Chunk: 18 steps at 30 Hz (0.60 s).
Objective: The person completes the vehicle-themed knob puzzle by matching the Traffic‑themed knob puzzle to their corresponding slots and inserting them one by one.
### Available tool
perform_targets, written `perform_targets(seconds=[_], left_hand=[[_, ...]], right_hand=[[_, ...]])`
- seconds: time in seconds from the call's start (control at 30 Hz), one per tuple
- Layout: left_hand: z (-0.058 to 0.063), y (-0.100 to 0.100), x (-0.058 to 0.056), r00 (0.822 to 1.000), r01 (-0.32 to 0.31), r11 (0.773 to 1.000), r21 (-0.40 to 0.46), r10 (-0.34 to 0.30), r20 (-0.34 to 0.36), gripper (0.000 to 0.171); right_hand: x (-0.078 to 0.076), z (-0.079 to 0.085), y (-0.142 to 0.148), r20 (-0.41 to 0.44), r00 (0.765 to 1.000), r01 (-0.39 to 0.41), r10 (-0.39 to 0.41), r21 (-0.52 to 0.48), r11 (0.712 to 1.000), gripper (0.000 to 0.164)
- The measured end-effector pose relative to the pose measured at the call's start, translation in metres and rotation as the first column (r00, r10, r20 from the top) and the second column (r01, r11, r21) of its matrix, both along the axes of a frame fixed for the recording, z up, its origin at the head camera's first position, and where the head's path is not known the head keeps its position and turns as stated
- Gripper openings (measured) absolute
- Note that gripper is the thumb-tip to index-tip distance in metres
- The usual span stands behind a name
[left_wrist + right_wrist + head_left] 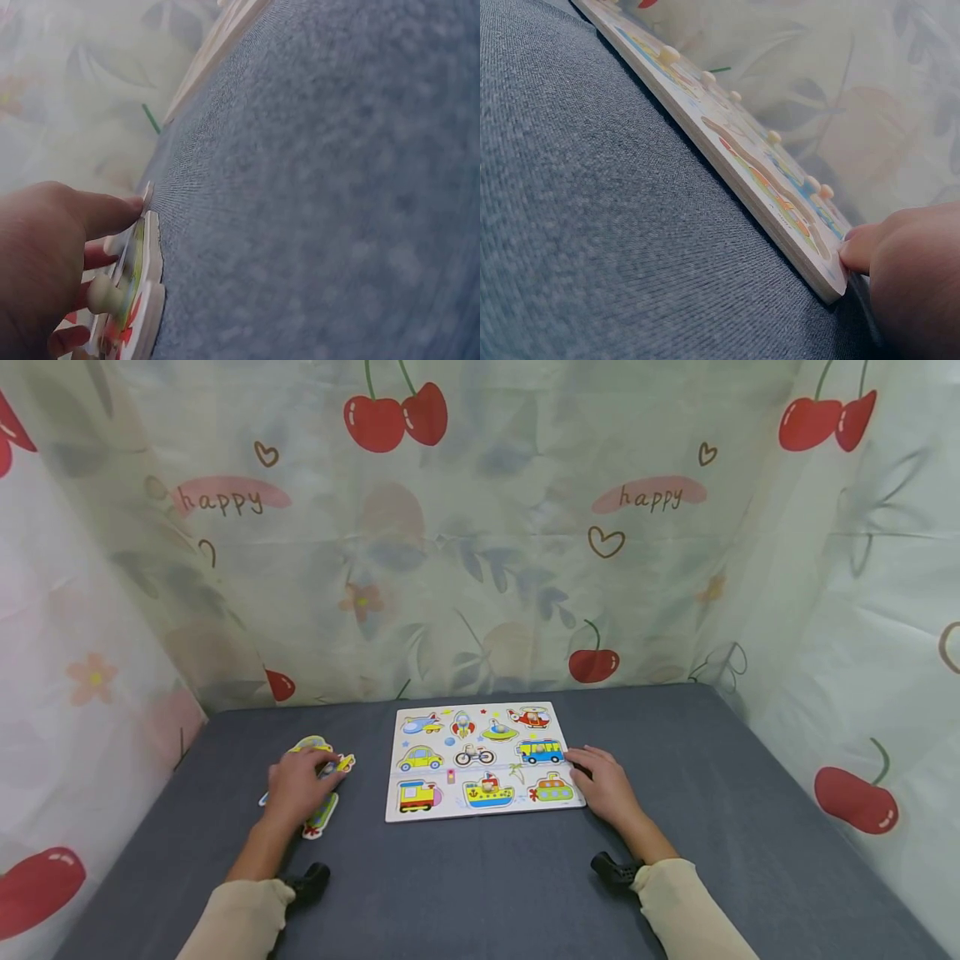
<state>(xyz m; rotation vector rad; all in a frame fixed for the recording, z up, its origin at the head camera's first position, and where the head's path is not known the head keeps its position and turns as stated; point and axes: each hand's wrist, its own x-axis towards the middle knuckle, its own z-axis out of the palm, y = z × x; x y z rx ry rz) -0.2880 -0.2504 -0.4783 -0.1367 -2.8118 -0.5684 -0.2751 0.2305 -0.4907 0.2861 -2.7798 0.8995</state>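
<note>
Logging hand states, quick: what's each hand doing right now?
Left hand: touching a loose puzzle piece; whether it grips it cannot be told.
Right hand: open, touching the puzzle board at its edge.

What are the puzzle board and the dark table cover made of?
The puzzle board looks like smooth printed wood, maybe fibreboard: its bare edge is tan. The dark table cover seems dull woven fabric: fine ridges show up close.

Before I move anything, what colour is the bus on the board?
Mostly blue, with some yellow. The bus shows best in the head view.
</note>
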Motion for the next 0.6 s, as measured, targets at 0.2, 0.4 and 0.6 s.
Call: perform_targets(seconds=[0.2,0.4,0.6], left_hand=[[0.0009,0.0006,0.0037,0.996,-0.085,0.996,0.024,0.085,-0.006,0.032],[0.0036,0.0007,0.0051,0.992,-0.116,0.992,0.048,0.114,0.046,0.032],[0.0077,0.0009,0.0063,0.984,-0.166,0.985,0.047,0.162,0.075,0.033]], right_hand=[[-0.0012,-0.0006,0.0003,0.001,1.000,0.001,-0.001,-0.004,1.000,0.036],[-0.0008,-0.0010,0.0002,0.000,1.000,0.005,-0.005,0.004,1.000,0.036],[0.0001,-0.0014,0.0002,0.000,1.000,0.006,-0.006,0.005,1.000,0.036]])
